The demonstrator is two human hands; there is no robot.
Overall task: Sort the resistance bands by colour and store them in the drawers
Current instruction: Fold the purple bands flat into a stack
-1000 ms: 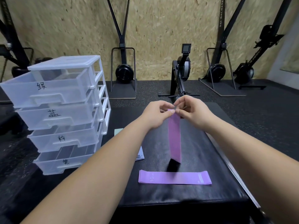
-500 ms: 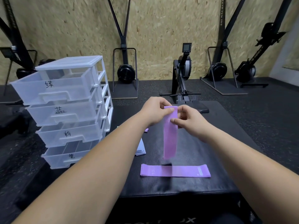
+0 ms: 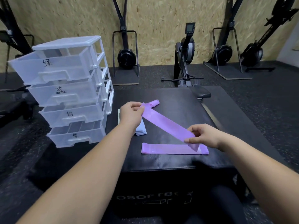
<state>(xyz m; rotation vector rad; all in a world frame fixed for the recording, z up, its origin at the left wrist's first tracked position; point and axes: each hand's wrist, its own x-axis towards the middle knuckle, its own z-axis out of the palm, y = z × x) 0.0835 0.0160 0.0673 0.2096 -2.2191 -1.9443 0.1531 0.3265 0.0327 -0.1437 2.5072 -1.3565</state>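
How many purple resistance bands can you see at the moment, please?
2: one purple band stretched between the left hand and right hand, the other flat on the black box's near edge. Drawer contents are unclear.

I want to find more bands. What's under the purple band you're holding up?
Under the held band is the black box, another purple band lying flat, and folded white paper partly hidden by the left hand.

A matt woven-cloth band (image 3: 168,125) is seen above a smooth, faintly glossy black box (image 3: 178,160); beside the box, translucent plastic drawers (image 3: 68,94).
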